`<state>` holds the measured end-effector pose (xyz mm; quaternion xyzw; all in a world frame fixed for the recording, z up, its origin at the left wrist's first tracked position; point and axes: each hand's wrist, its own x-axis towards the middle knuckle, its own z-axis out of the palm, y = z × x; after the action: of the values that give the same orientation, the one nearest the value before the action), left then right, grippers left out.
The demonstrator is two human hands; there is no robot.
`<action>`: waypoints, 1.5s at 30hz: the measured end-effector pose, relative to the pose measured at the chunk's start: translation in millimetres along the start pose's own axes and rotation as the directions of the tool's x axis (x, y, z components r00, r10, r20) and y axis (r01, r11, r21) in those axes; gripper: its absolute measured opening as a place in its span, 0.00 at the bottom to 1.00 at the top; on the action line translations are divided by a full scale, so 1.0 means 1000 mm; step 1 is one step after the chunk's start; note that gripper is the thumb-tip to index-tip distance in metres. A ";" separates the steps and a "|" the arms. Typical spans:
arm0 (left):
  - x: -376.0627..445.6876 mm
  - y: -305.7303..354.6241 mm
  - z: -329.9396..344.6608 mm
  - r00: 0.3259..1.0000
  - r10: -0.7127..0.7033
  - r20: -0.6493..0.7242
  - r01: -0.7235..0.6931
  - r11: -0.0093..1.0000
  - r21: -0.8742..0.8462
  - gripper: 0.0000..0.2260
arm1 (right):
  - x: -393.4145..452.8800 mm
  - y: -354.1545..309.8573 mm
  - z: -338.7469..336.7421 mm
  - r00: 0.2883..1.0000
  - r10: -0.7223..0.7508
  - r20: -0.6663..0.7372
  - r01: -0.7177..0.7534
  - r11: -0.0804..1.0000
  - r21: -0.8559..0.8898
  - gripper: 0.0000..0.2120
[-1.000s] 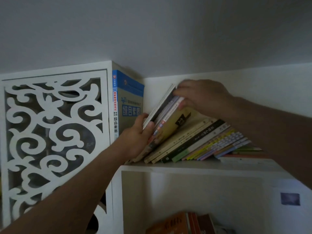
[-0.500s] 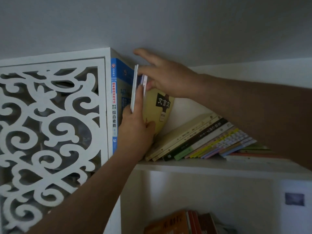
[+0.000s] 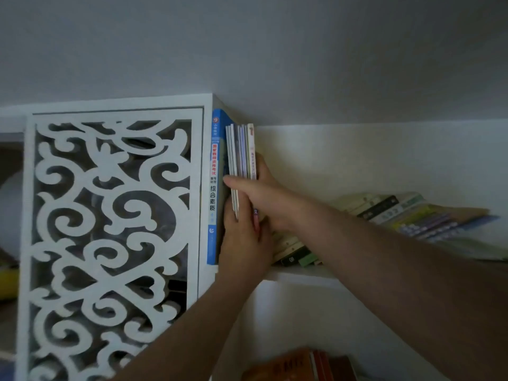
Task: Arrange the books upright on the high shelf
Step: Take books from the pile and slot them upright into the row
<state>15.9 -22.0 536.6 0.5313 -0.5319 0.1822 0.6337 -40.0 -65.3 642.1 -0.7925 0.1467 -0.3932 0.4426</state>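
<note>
A bundle of several thin books (image 3: 242, 149) stands upright on the high shelf (image 3: 302, 274), pressed against a thick blue book (image 3: 215, 188) at the shelf's left end. My right hand (image 3: 264, 196) grips the bundle at mid-height, with the thumb across the front edges and the fingers along its right side. My left hand (image 3: 243, 246) holds the bundle's lower part from below, the thumb on its left. To the right, a row of leaning books (image 3: 398, 213) lies slanted, nearly flat, partly hidden by my right forearm.
A white fretwork panel (image 3: 110, 229) closes the unit left of the blue book. The ceiling is close above the shelf. A white back wall (image 3: 357, 160) runs behind the books. Orange and red books (image 3: 297, 364) sit on the shelf below.
The thin bundle has swung from leaning to upright against the blue book. My right hand slid from its top edge down to mid-height. My left hand stayed at the bottom.
</note>
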 end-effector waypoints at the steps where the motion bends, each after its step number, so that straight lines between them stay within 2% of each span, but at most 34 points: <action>1: -0.001 -0.002 -0.002 0.999 0.004 0.033 -0.005 1.000 0.024 0.41 | 0.000 0.003 0.003 1.000 -0.014 -0.020 0.014 1.000 0.024 0.38; 5: -0.001 -0.007 -0.016 0.983 0.084 0.165 -0.092 0.995 0.039 0.46 | -0.006 0.018 -0.002 0.998 0.014 -0.058 -0.013 1.000 0.025 0.35; 8: -0.008 -0.002 -0.029 0.967 0.073 0.243 -0.029 0.984 -0.176 0.50 | -0.014 0.025 -0.013 0.996 0.049 -0.078 -0.044 0.997 0.067 0.35; 9: -0.008 0.001 -0.032 0.971 0.047 0.236 0.018 0.964 -0.267 0.49 | -0.016 0.027 -0.014 0.995 0.032 -0.094 -0.024 0.996 0.088 0.32; 11: 0.002 0.007 -0.035 0.981 -0.010 0.196 0.075 0.942 -0.328 0.44 | -0.016 0.031 -0.013 0.996 -0.001 -0.085 0.012 0.991 0.131 0.31; 13: 0.017 0.012 -0.034 0.984 0.002 0.178 0.043 0.968 -0.247 0.38 | -0.012 0.037 -0.006 0.998 -0.039 -0.048 0.047 0.982 0.185 0.34; 15: 0.025 0.009 -0.029 0.980 0.045 0.191 -0.018 0.990 -0.138 0.31 | -0.007 0.041 0.004 0.998 0.004 -0.057 0.010 0.971 0.240 0.38; 19: 0.032 -0.004 -0.024 0.974 0.093 0.205 -0.067 0.989 -0.131 0.29 | 0.006 0.044 0.015 0.989 0.001 -0.146 0.035 0.971 0.239 0.40; 21: 0.034 -0.006 -0.025 0.974 0.057 0.219 -0.010 0.978 -0.207 0.29 | 0.007 0.042 0.017 0.976 -0.032 -0.214 0.075 0.978 0.197 0.36; 24: 0.026 -0.005 -0.028 0.946 -0.098 0.309 0.190 0.940 -0.283 0.30 | 0.001 0.040 0.019 0.952 -0.091 -0.293 0.133 0.983 0.129 0.23; 28: 0.031 -0.008 -0.030 0.940 -0.098 0.327 0.209 0.923 -0.323 0.29 | 0.001 0.034 0.022 0.922 -0.128 -0.364 0.153 0.988 0.038 0.23; 30: 0.031 -0.010 -0.028 0.947 -0.118 0.300 0.192 0.954 -0.230 0.29 | 0.001 0.031 0.024 0.922 -0.117 -0.370 0.135 0.991 0.023 0.23; 32: 0.017 -0.007 -0.026 0.955 -0.139 0.261 0.155 0.987 -0.042 0.30 | -0.006 0.026 0.024 0.925 -0.100 -0.366 0.104 0.995 -0.008 0.23; 35: -0.022 -0.010 -0.030 0.969 -0.022 0.246 -0.026 0.982 0.188 0.33 | -0.015 0.017 0.026 0.938 -0.091 -0.333 0.061 0.993 -0.100 0.27; 37: -0.052 -0.022 -0.040 0.942 0.105 0.320 -0.210 0.926 0.315 0.36 | -0.017 0.014 0.026 0.946 -0.077 -0.315 0.030 0.988 -0.151 0.29; 39: -0.083 -0.030 -0.056 0.877 0.155 0.456 -0.335 0.876 0.346 0.38 | -0.020 0.017 0.025 0.944 -0.075 -0.320 -0.015 0.963 -0.270 0.29; 40: -0.097 -0.034 -0.065 0.843 0.139 0.520 -0.341 0.885 0.317 0.39 | -0.023 0.020 0.025 0.953 -0.077 -0.292 -0.031 0.937 -0.347 0.28; 43: -0.134 -0.042 -0.088 0.723 0.015 0.691 -0.208 0.958 0.197 0.36 | -0.052 0.023 0.017 0.996 -0.049 -0.079 -0.006 0.814 -0.581 0.30; 45: -0.154 -0.052 -0.092 0.659 0.006 0.752 -0.168 0.976 0.139 0.30 | -0.094 0.025 0.005 0.997 -0.069 0.027 0.071 0.777 -0.625 0.29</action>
<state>44.6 89.8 390.6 0.5927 -0.7491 0.0298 0.2944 -93.9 -22.1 574.0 -0.8998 0.2387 -0.3374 0.1400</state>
